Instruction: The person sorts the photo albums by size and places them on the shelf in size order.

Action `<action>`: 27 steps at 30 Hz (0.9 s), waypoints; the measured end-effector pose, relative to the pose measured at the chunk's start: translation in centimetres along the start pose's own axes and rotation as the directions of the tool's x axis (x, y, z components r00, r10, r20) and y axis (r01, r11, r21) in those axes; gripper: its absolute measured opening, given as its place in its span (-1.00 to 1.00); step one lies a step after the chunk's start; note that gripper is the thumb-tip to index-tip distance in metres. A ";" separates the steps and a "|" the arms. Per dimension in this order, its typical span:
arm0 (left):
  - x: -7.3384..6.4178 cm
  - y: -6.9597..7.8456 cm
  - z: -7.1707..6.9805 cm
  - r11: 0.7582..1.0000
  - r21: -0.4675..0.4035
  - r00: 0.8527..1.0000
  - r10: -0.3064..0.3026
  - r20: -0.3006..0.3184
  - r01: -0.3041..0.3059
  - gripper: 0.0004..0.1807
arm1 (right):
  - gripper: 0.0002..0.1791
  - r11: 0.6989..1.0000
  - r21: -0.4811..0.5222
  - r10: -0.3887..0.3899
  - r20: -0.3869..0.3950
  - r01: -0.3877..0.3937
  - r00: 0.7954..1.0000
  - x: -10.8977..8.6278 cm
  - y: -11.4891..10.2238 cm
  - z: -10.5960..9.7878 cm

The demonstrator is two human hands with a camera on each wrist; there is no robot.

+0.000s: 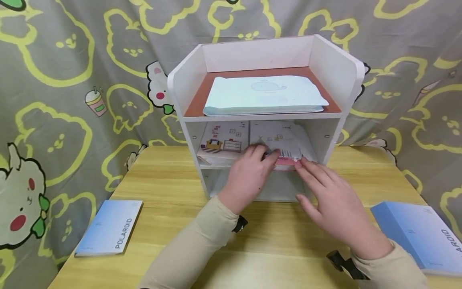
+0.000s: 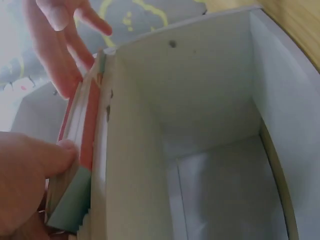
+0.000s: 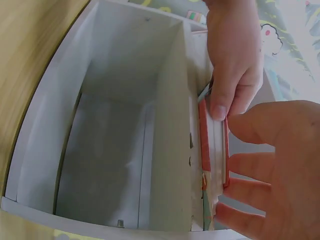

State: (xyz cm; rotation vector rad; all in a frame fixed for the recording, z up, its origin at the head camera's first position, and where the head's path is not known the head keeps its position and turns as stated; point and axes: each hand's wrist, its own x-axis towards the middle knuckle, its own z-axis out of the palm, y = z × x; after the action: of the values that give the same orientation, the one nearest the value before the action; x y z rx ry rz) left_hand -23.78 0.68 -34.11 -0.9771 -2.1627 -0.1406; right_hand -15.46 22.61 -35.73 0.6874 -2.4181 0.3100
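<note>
On the middle shelf of a small white shelf unit [image 1: 179,96] lies a thin book with a pinkish-red front edge [image 1: 286,161]. My left hand [image 1: 249,176] grips it at the front, the thumb [image 2: 61,154] against its edge and the fingers bent over the top. My right hand [image 1: 330,200] has its fingers nearly straight, fingertips at the right front end of the same book [image 3: 216,150]. Beneath it and to its left are other flat books, one showing a picture of furniture [image 1: 231,144]. Part of the held book is hidden behind the left hand.
On the top shelf sits a white book with a whale drawing [image 1: 268,90]. A blue POLAROID book [image 1: 110,226] lies on the wooden table [image 1: 159,180] at left, and a thicker blue one [image 1: 420,237] at right. A patterned grey curtain [image 1: 119,48] hangs behind.
</note>
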 end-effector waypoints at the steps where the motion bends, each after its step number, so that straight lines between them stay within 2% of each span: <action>1: 0.0 0.0 0.1 1.000 0.000 1.000 0.007 0.001 -0.007 -0.67 | -0.27 1.000 -0.001 0.000 0.000 0.000 1.000 0.0 0.1 0.0; 3: -0.2 -0.1 -0.1 0.999 -0.031 0.999 0.025 0.019 -0.025 -0.63 | -0.27 1.000 0.002 -0.007 -0.002 0.007 1.000 -0.1 0.4 0.0; 6: -0.9 -0.5 -0.8 0.997 -0.061 0.994 0.062 0.092 -0.057 -0.48 | -0.25 1.000 0.000 -0.011 0.004 0.011 1.000 -0.2 0.7 0.1; 9: -2.3 -0.8 -2.4 0.993 -0.091 0.976 0.096 0.196 -0.080 -0.29 | -0.18 1.000 -0.015 -0.001 0.033 0.001 0.999 -0.4 0.9 0.2; 12: -4.3 -1.2 -4.4 0.990 -0.122 0.951 0.107 0.288 -0.075 -0.21 | -0.11 1.000 -0.022 0.022 0.070 -0.021 0.997 -0.5 0.8 0.1; 15: -7.1 -2.1 -6.8 0.987 -0.160 0.932 0.065 0.357 -0.007 -0.19 | -0.17 0.999 0.012 0.043 0.066 -0.044 0.997 -0.7 0.4 -0.2; 18: -10.5 -4.0 -9.1 0.981 -0.157 0.907 -0.036 0.419 0.111 -0.18 | -0.35 0.993 0.105 0.047 0.059 -0.053 0.997 -0.9 -0.4 -0.9; 20: -12.8 -5.9 -10.3 0.973 -0.103 0.876 -0.137 0.463 0.206 -0.18 | -0.45 0.976 0.208 0.042 0.112 -0.065 0.993 -1.0 -0.8 -0.8; 22: -15.1 -8.0 -11.2 0.957 -0.035 0.838 -0.233 0.494 0.286 -0.21 | -0.47 0.951 0.297 0.024 0.223 -0.091 0.975 -1.2 -1.1 -0.2; 24: -17.2 -9.9 -11.9 0.931 0.043 0.780 -0.328 0.533 0.362 -0.20 | -0.42 0.920 0.366 -0.005 0.361 -0.137 0.933 -1.5 -1.4 0.9; 27: -20.6 -12.6 -12.2 0.893 0.126 0.690 -0.417 0.592 0.432 -0.16 | -0.30 0.894 0.407 -0.068 0.534 -0.186 0.842 -2.2 -1.7 2.9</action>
State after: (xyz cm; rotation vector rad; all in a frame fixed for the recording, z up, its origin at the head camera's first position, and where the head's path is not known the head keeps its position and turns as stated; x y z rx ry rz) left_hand -16.43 -25.18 -36.77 -0.5381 -2.9797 -0.0746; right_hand -14.41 21.00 -39.22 1.0090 -2.9427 0.8164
